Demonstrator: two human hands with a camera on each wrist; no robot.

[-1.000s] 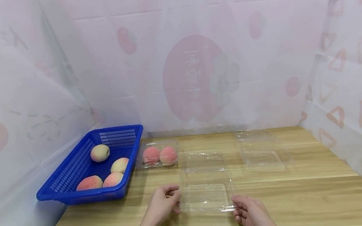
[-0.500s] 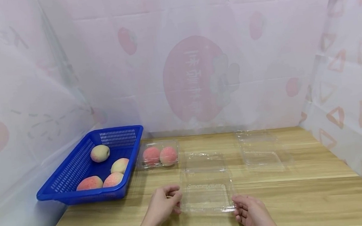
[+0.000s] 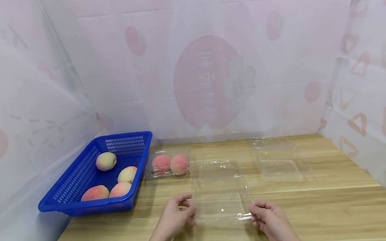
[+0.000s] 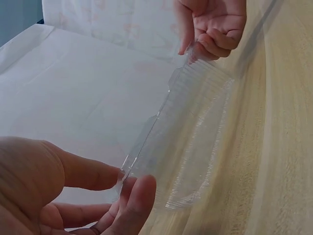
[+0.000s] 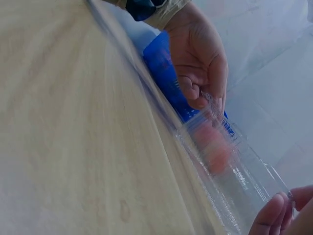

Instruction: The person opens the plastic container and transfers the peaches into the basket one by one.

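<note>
An open clear plastic clamshell box (image 3: 221, 202) is at the front middle of the table, its lid (image 3: 216, 169) spread out behind the base. My left hand (image 3: 175, 215) pinches the front left corner between thumb and fingers, as the left wrist view shows up close. At the front right corner, my right hand (image 3: 271, 217) pinches the rim, thumb and index finger together, other fingers curled beneath. In the left wrist view the base (image 4: 183, 132) appears tilted between both hands. Pink peaches (image 5: 214, 147) show through its plastic in the right wrist view.
A blue basket (image 3: 86, 205) with several peaches (image 3: 106, 161) stands left. Beside it sits a clear box (image 3: 165, 151) holding two pink peaches (image 3: 179, 165). Another open clear box (image 3: 278, 165) lies at the back right of the wooden table (image 3: 335, 215). Printed sheets (image 3: 214, 83) enclose the sides and back.
The box's front edge has risen slightly, with both hands still on its corners. My right hand has shifted a little up and to the right.
</note>
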